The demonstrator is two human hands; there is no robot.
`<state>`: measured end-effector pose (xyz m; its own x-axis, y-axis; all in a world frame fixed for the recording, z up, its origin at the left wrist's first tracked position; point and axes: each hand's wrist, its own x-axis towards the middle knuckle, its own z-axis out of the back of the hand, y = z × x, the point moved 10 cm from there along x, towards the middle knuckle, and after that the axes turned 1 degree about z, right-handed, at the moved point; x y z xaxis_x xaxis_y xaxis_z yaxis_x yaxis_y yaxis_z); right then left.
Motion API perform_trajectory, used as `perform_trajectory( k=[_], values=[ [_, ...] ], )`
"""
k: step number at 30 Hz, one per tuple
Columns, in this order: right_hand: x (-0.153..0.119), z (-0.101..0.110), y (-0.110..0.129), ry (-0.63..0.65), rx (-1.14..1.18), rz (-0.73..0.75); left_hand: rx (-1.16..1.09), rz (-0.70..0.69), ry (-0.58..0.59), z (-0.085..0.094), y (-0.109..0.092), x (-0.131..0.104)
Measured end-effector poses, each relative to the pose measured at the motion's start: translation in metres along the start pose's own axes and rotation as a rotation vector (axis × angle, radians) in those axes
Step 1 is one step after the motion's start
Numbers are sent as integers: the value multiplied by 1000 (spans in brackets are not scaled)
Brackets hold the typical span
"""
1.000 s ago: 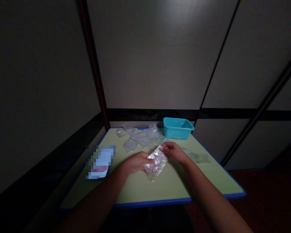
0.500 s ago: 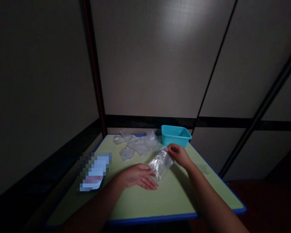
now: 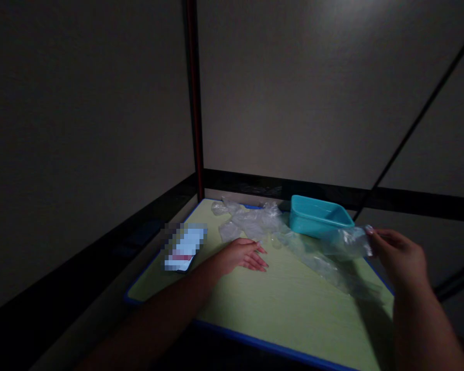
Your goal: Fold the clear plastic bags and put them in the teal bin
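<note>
Between the thumb and fingers of my right hand [image 3: 398,250] is a clear plastic bag [image 3: 346,242], held up at the table's right side in front of the turquoise basket. My left hand [image 3: 245,255] is low over the middle of the table, fingers spread, with nothing in it. Just beyond it lies a loose pile of clear plastic bags [image 3: 251,219]. A strip of clear plastic [image 3: 325,268] stretches over the table from near the pile toward the right edge, below the held bag.
The turquoise basket [image 3: 319,214] stands at the back right of the green table [image 3: 278,309], which has a blue edge. A phone with a blurred screen [image 3: 187,250] lies at the left. Wall panels rise behind the table.
My right hand has moved right with a clear bag, away from my left hand. The strip of plastic now shows stretched over the table. The view has turned left.
</note>
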<state>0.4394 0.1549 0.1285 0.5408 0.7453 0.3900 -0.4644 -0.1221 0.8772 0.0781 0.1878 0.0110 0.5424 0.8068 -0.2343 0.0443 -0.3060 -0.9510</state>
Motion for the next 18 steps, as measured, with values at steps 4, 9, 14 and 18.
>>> perform_trajectory(
  k=[4, 9, 14, 18],
  values=[
    [-4, -18, 2, 64, -11, 34, 38, -38, -161, 15, -4, 6],
    [-3, -31, 2, 113, -2, 129, 97, -73, -268, 17, -19, 7],
    [-3, -30, 4, 96, 64, 156, 137, -83, -293, 5, -47, 30],
    [-6, -35, 9, 122, 117, 186, 120, -30, -374, -7, -59, 77]
  ],
)
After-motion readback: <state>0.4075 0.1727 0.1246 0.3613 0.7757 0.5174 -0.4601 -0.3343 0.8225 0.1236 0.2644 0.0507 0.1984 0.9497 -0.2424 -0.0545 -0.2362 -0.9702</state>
